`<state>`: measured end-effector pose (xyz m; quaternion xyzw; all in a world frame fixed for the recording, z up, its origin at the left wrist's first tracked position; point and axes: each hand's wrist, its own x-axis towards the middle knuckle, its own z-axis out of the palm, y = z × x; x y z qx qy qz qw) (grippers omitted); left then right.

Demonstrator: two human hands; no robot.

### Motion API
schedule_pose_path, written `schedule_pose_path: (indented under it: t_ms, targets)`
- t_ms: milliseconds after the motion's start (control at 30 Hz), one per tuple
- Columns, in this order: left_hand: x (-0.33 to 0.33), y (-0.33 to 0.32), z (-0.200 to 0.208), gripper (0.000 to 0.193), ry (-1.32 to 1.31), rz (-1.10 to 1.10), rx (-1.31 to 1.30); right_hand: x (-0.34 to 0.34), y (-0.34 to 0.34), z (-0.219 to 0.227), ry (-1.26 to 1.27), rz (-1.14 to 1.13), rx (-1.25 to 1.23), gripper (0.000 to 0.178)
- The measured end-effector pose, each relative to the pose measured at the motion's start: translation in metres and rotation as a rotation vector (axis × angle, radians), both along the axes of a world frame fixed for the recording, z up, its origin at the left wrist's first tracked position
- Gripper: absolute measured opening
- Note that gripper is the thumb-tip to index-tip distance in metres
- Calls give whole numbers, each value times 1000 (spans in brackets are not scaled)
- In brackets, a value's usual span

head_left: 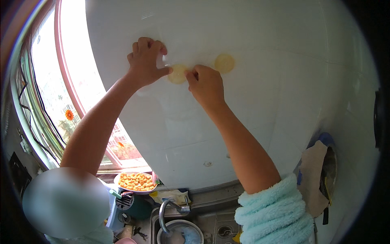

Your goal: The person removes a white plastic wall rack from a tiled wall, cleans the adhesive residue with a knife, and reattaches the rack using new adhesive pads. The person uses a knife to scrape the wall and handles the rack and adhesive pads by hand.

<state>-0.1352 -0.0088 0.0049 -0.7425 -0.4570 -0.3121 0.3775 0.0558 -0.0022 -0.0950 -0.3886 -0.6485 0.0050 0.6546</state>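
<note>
Two round, flat, yellowish patches stick to the white tiled wall (252, 110). My left hand (145, 63) rests against the wall beside the left patch (177, 75). Its thumb is stretched out to that patch's left edge, and its fingers are bent and apart from the thumb. A small clear, shiny spot shows between them; I cannot make out what it is. At the patch's right edge, my right hand (206, 83) is closed, with thumb and forefinger pinched on the rim. The other patch (224, 63) sits just above and right of my right hand, untouched.
Below the wall is a metal sink with a curved faucet (163, 215) and a basin (195, 234). A bowl of orange pieces (137, 181) stands by the bright window (73, 53) at left. A bag-like holder (315, 175) hangs on the right wall.
</note>
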Motion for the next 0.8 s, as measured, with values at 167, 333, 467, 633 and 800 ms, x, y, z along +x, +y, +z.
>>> schedule_pose_path:
  t_ms: [167, 333, 467, 633, 800]
  targets:
    - [0, -4, 4, 64, 2, -6, -88, 7, 4, 31, -134, -85, 88, 31]
    - [-3, -5, 0, 58, 7, -60, -36, 7, 3, 58, -371, -159, 50, 32]
    - [-1, 3, -4, 60, -2, -18, 16, 11, 2, 83, -519, -240, -21, 33]
    - [-4, 7, -6, 62, 25, -32, 60, 11, 3, 91, -596, -257, -26, 31]
    - [-9, -3, 0, 66, 103, -35, 21, 10, -1, 43, -416, -271, 107, 28]
